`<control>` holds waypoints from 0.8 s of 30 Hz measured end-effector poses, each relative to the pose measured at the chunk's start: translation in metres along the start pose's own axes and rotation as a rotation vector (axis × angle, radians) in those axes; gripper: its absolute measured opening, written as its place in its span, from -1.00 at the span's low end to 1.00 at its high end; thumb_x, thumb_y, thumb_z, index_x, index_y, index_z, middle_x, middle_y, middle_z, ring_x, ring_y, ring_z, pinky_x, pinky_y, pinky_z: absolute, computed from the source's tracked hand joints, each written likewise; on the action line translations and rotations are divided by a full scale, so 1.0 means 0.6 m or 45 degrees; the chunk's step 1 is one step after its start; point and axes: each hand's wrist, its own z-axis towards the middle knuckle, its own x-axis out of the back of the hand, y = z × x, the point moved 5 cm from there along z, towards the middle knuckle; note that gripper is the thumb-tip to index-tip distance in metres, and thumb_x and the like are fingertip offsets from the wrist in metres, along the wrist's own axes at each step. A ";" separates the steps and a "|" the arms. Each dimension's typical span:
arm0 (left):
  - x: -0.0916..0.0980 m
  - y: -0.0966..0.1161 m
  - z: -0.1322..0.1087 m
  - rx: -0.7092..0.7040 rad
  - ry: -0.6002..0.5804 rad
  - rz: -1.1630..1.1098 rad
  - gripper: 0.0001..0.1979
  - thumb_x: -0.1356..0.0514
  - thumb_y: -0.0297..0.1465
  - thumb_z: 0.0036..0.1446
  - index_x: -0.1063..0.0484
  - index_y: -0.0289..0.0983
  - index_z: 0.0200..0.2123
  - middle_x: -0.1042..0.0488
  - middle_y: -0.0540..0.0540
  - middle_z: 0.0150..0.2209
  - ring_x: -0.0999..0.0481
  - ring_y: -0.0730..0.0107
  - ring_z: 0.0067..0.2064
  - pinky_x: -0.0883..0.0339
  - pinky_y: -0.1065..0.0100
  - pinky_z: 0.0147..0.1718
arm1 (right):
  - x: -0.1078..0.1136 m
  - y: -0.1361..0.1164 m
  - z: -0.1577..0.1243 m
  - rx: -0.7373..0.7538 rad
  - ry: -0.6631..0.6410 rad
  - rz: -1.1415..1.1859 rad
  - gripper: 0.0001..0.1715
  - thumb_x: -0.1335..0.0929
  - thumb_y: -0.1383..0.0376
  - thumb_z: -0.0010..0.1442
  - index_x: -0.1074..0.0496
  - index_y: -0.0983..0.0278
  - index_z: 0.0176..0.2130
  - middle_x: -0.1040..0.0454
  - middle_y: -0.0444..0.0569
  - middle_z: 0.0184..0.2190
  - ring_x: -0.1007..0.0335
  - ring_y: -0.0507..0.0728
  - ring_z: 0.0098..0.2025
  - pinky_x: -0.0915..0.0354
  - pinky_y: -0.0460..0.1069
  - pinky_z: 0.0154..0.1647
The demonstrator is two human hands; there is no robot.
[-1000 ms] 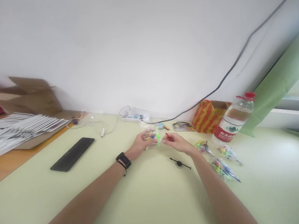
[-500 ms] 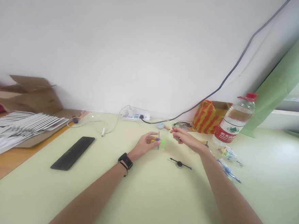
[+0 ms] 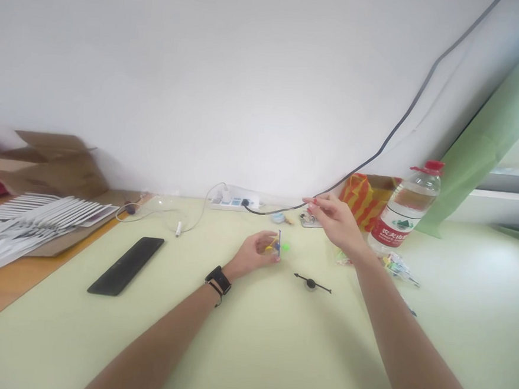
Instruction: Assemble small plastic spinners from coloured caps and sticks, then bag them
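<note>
- The pale green surface (image 3: pixel 249 348) has wide bare room in front of both forearms. Its left edge meets an orange strip, where a stack of white sheets (image 3: pixel 26 220) lies.
- The back edge against the wall is crowded: a power strip (image 3: pixel 234 203), a striped bag (image 3: pixel 359 201) and a water bottle (image 3: pixel 404 210) stand close behind the raised hand.
- A dark flat slab (image 3: pixel 125 266) lies well apart to the left, out of the way.
- The right hand (image 3: pixel 335 220) hangs in the air near the striped bag. Its fingers are pinched together, and what they pinch is too small to tell.
- The left hand (image 3: pixel 255 254) rests low near the surface, fingers clamped on a cluster of coloured sticks (image 3: pixel 278 246).
- The cluster looks only partly built, so the work seems to be at an early stage.
- The bagged coloured pieces (image 3: pixel 396 268) beside the bottle lie untouched, so most of the work seems left.
- A black spinner part (image 3: pixel 311 283) lies loose between the arms.
</note>
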 end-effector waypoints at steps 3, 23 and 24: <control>-0.006 -0.001 0.000 -0.016 -0.046 -0.004 -0.40 -0.51 -0.31 -0.04 -0.52 -0.29 0.09 -0.54 -0.29 0.12 -0.54 0.05 0.13 -0.31 0.06 0.20 | 0.003 -0.014 -0.001 0.077 0.072 0.061 -0.57 -0.35 -0.01 0.33 -0.60 0.26 -0.29 -0.54 0.10 -0.13 -0.51 0.23 -0.06 -0.43 0.06 -0.10; -0.007 0.003 -0.002 -0.015 0.006 -0.029 -0.39 -0.52 -0.31 -0.06 -0.53 -0.31 0.08 -0.61 -0.27 -0.01 -0.58 0.10 0.01 -0.38 0.09 0.09 | -0.082 -0.044 0.057 0.266 -0.521 -0.652 -0.75 -0.23 0.34 0.37 -0.50 0.24 -0.19 -0.57 -0.05 -0.38 -0.39 0.09 -0.35 -0.15 -0.05 -0.32; -0.007 0.003 -0.002 -0.016 0.015 -0.030 -0.39 -0.52 -0.31 -0.07 -0.53 -0.30 0.08 -0.60 -0.28 -0.01 -0.58 0.10 0.01 -0.38 0.09 0.10 | -0.088 -0.045 0.065 0.251 -0.563 -0.669 -0.76 -0.25 0.38 0.35 -0.49 0.23 -0.14 -0.56 -0.08 -0.41 -0.38 0.08 -0.39 -0.13 -0.05 -0.33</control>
